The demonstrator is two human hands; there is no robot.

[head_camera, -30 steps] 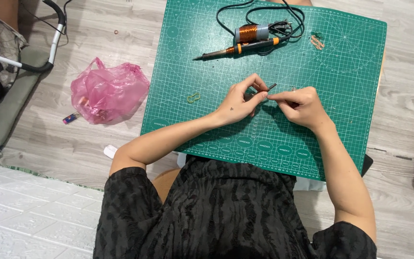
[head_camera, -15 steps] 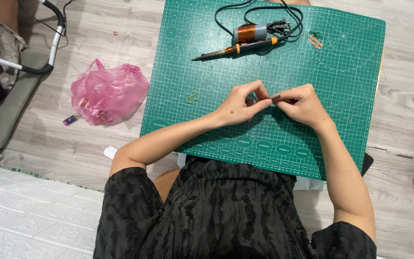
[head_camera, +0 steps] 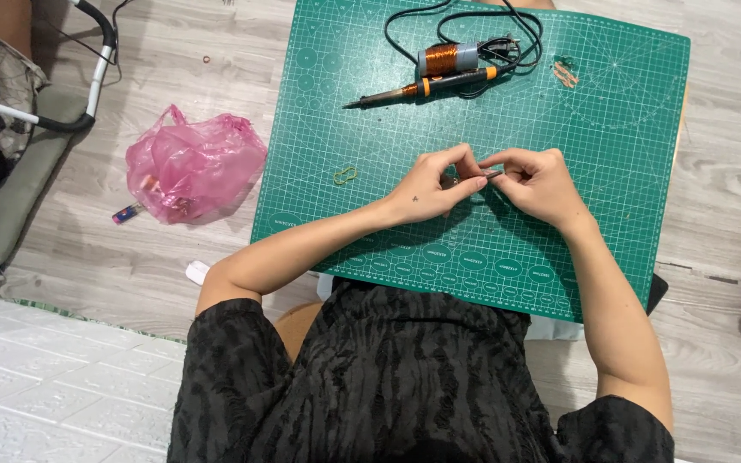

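Lying on the pale wooden floor at far left, a crumpled pink plastic bag (head_camera: pixel 192 176) sits beside a green gridded cutting mat (head_camera: pixel 619 171) that covers the surface. On the mat, left of the hands, rests a small yellow-green wire loop (head_camera: pixel 344 176). Near the mat's centre, the left hand (head_camera: pixel 430 187) has its fingertips pressed together, pinching one end of a thin, short, dark metal piece (head_camera: pixel 484 176). That piece is slender, almost level, held just above the mat, and too small to tell further. Its other end is pinched by the right hand (head_camera: pixel 542 182), fingers curled close. Beyond the hands, at the mat's far edge, lie an orange-handled soldering iron (head_camera: pixel 426 87) with a black cord and a copper wire spool (head_camera: pixel 446 59).
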